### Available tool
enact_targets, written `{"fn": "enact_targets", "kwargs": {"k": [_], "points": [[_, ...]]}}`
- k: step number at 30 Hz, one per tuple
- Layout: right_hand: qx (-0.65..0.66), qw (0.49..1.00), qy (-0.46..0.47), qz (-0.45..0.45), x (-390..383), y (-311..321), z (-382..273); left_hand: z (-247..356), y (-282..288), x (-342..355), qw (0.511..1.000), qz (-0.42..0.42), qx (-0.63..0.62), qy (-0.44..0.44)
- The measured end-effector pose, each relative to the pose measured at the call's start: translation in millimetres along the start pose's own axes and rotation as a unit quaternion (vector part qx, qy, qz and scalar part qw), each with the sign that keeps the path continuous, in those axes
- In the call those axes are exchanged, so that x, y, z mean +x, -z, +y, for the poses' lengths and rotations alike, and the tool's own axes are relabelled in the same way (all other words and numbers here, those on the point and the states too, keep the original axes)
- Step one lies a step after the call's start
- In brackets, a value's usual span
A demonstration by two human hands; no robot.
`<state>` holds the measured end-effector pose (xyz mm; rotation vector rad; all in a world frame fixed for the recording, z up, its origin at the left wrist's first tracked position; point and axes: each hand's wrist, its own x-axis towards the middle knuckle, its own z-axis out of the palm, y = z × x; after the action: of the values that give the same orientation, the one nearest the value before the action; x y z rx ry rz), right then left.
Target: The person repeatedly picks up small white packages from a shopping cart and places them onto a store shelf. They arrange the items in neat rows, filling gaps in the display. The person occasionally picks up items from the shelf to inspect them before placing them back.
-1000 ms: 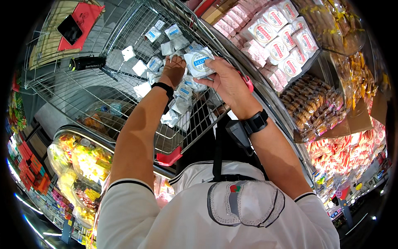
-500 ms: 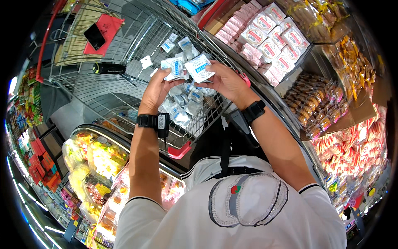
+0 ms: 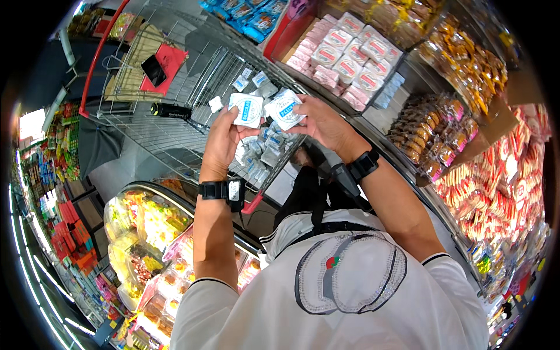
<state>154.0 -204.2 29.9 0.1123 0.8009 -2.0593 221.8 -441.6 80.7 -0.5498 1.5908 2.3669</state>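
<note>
Over the shopping cart (image 3: pixel 153 135) I hold up two square white packets side by side. My left hand (image 3: pixel 223 140) pinches one white packet with blue print (image 3: pixel 247 111) by its left edge. At the right edge of the other blue-printed packet (image 3: pixel 284 109), my right hand (image 3: pixel 324 123) grips with thumb and fingers. The two packets stand slightly apart, printed faces up. Below them, a heap of similar small blue-and-white packets (image 3: pixel 271 153) lies in the cart, partly hidden by my hands.
A phone (image 3: pixel 153 70) rests on a red sheet (image 3: pixel 173 65) at the cart's handle end, near a black cylinder (image 3: pixel 170 111). To the right stands a display bin of pink-and-white packets (image 3: pixel 349 55), then bagged snacks (image 3: pixel 429 125). Packed fruit-coloured trays (image 3: pixel 153 224) fill a case at lower left.
Both packets have come up a little and turned flatter toward me, the left one now showing its full face. The cart and shelves have shifted in view as my head moved.
</note>
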Motion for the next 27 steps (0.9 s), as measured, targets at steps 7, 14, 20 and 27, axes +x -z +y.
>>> {"fn": "enact_targets", "kwargs": {"k": [7, 14, 20, 27], "points": [[-0.038, 0.998, 0.015, 0.041, -49.3, 1.2, -18.8, 6.3, -62.2, -28.9, 0.991, 0.063, 0.108, -0.053], [-0.006, 0.999, 0.026, 0.037, -91.5, 18.8, -27.7, -22.0, -142.3, -32.5, 0.963, 0.086, 0.249, -0.054], [0.033, 0.997, 0.064, 0.032, -123.0, 45.9, -31.1, -54.7, -164.6, -15.2, 0.885, 0.041, 0.439, -0.147], [-0.007, 0.992, 0.093, 0.083, -157.4, 71.5, -37.0, -61.2, -214.6, -4.3, 0.811, -0.053, 0.551, -0.19]]}}
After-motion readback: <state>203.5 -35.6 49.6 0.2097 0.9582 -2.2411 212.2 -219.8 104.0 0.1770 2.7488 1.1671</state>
